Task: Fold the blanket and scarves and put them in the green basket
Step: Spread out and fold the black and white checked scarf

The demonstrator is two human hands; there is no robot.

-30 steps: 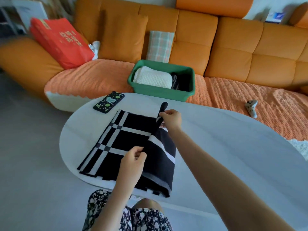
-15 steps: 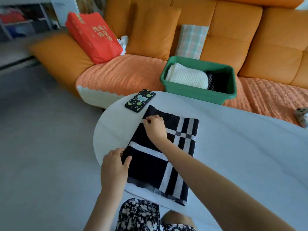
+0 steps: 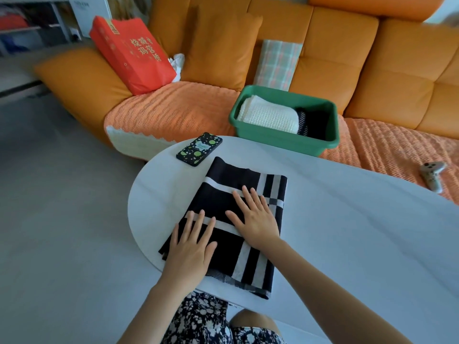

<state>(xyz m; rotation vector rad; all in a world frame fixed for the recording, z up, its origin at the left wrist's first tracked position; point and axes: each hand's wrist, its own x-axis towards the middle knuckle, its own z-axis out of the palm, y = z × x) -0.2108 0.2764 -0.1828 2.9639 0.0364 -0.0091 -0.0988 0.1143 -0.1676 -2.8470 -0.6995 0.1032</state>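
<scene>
A black scarf with white stripes [image 3: 223, 189] lies folded flat near the left end of the white table [image 3: 347, 219]. My left hand [image 3: 190, 247] rests palm down on its near left part, fingers straight. My right hand [image 3: 253, 217] presses flat on its middle, fingers spread. The green basket [image 3: 280, 137] stands on the sofa just beyond the table. Inside it lie a folded cream blanket [image 3: 269, 116] and a dark folded scarf [image 3: 313, 122] to its right.
A phone in a spotted case [image 3: 199, 148] lies on the table by the scarf's far corner. On the orange sofa [image 3: 372, 70] are a red bag [image 3: 131, 53], a plaid cushion [image 3: 277, 62] and a game controller [image 3: 433, 175].
The scarf's right part was folded over to the left. Both hands let go of its edge and now lie flat on the folded scarf.
</scene>
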